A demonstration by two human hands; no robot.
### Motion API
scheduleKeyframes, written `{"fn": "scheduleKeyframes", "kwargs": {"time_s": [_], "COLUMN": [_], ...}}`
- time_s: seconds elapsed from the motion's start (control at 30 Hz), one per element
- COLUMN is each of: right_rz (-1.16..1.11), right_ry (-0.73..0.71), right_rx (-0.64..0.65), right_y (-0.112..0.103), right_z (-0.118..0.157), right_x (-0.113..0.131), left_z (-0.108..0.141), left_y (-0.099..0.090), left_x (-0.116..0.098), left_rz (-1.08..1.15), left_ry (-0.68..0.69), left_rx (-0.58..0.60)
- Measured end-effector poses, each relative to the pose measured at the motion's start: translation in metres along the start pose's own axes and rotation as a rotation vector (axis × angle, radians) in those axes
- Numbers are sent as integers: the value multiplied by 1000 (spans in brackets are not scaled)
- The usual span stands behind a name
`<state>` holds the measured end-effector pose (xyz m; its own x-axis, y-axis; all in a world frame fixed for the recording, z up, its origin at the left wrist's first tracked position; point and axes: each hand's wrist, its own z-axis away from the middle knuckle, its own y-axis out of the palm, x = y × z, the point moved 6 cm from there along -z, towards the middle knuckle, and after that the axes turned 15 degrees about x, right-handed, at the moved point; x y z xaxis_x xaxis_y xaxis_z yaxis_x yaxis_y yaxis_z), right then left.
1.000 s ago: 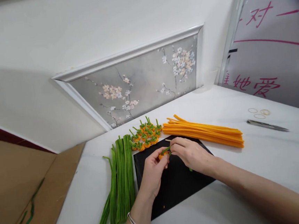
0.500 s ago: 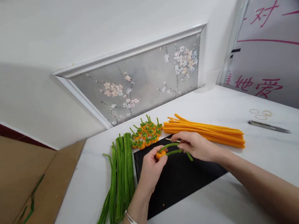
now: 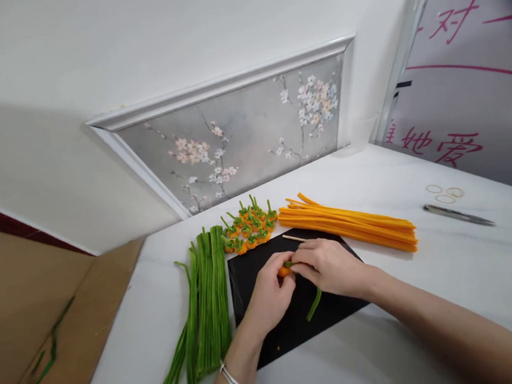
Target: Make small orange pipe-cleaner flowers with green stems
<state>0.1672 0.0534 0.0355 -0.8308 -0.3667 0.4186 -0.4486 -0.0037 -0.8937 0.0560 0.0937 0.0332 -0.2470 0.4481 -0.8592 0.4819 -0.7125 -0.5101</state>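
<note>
Brought right hand (image 3: pixel 337 267) in against left hand (image 3: pixel 271 289) since the earlier frame, closing up the open green loop. Kept small orange piece (image 3: pixel 284 271) pinched in left fingertips, above black mat (image 3: pixel 304 331), nearer its far edge. Closed right fingertips on green strip (image 3: pixel 288 264) right beside the orange piece; couldn't see exact grip. Let green tail (image 3: pixel 314 305) droop toward mat's near edge. Saw pale stick (image 3: pixel 293 237) poking out at mat's far edge; couldn't tell if held or lying. Noted green bundle (image 3: pixel 209 303) off mat's left edge, orange bundle (image 3: pixel 349 227) beyond its far corner. Probably risked a loose or lopsided wrap from uneven pull, a crushed orange piece from pinching too hard, a snagged tail from trapping it under right palm.
</note>
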Motion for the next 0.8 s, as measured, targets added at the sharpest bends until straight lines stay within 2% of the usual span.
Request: {"fn": "scheduleKeyframes", "kwargs": {"time_s": [0.33,0.63,0.8], "right_rz": [186,249,264], "right_ry": [10,-2,1], "right_rx": [-100,-167,-168], "right_y": [-10,-18,-19], "right_z": [5,6,6], "right_x": [-3,-3,-4], "left_z": [-1,0,0], "left_y": [7,5,5], "left_x": [0,-3,-3], "left_rz": [-15,18,136], "left_ry": [-5,-44,-48], "left_rx": [128,139,138]}}
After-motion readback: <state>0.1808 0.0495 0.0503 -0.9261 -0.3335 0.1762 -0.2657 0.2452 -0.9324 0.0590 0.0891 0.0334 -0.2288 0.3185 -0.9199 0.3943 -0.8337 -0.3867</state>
